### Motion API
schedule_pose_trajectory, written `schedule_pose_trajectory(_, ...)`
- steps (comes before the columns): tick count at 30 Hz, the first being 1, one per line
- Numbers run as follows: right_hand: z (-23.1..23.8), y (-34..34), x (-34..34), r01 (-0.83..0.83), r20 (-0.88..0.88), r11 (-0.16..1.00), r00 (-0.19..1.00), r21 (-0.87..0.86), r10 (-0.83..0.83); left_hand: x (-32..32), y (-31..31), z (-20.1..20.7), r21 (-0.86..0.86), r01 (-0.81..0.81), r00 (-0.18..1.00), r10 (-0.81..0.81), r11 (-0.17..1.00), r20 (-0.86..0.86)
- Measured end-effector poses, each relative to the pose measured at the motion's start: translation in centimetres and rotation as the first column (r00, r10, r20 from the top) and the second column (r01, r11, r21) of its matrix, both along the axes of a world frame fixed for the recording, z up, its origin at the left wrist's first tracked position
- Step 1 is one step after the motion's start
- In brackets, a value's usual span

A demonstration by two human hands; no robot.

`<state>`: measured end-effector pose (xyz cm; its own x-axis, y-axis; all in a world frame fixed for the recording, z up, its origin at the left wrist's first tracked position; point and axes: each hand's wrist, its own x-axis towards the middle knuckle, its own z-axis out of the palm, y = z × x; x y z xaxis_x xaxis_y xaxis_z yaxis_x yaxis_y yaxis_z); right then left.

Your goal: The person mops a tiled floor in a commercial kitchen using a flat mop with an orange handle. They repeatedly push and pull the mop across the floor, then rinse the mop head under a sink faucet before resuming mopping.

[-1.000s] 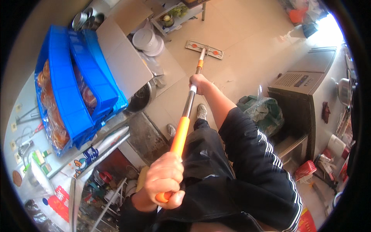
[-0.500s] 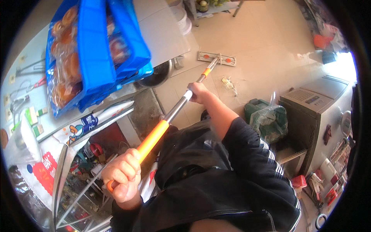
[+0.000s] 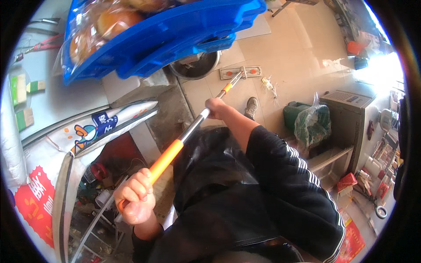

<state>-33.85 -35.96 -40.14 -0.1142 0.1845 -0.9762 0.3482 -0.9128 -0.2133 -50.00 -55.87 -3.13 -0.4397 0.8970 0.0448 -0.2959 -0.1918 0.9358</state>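
Observation:
A flat mop with a silver and orange pole slants across in front of me. My left hand is wrapped round the orange grip near its upper end. Farther down, my right hand is closed on the silver part of the pole. The mop's flat rectangular head rests on the tiled floor. Just right of it lies a small heap of pale scraps, apart from the head. My shoe stands on the floor nearer to me.
Blue crates with plastic-wrapped buns overhang at upper left. Beneath them is a dark round basin. A green bin with a clear bag stands at right, beside a metal cabinet. A cluttered rack is at lower left.
My view has shifted toward the blue crates, which look larger. My shoe has come into view. The mop head is nearer the level of the scraps; both hands keep their grip.

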Motion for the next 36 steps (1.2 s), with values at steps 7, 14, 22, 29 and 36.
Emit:
schedule_pose_trajectory(7,-0.6,-11.8,-11.7,-0.495,-0.256,0.839,0.801,0.228,0.542,-8.8,-10.1,4.6,-0.12,-0.178,0.984,0.178,0.977,-0.015)
schedule_pose_trajectory(14,1.9,-16.4,-14.4,0.243,-0.152,0.899,0.937,-0.365,-0.315,-9.9,-13.6,6.2,-0.223,-0.348,0.935,0.353,0.91,-0.021)
schedule_pose_trajectory(22,2.0,-9.3,-3.8,0.119,-0.025,0.978,0.992,-0.174,-0.125,-3.0,-11.1,1.5,-0.327,-0.434,0.873,0.482,0.839,0.076)
schedule_pose_trajectory(29,-4.5,3.6,10.4,0.351,0.126,0.936,0.927,0.03,-0.352,10.0,0.2,-4.9,-0.311,-0.303,0.902,0.377,0.901,0.212)
schedule_pose_trajectory(36,-8.4,17.1,26.1,0.587,0.082,0.783,0.787,0.203,-0.611,23.0,11.9,-11.2,-0.086,-0.001,0.979,0.018,0.996,0.201)
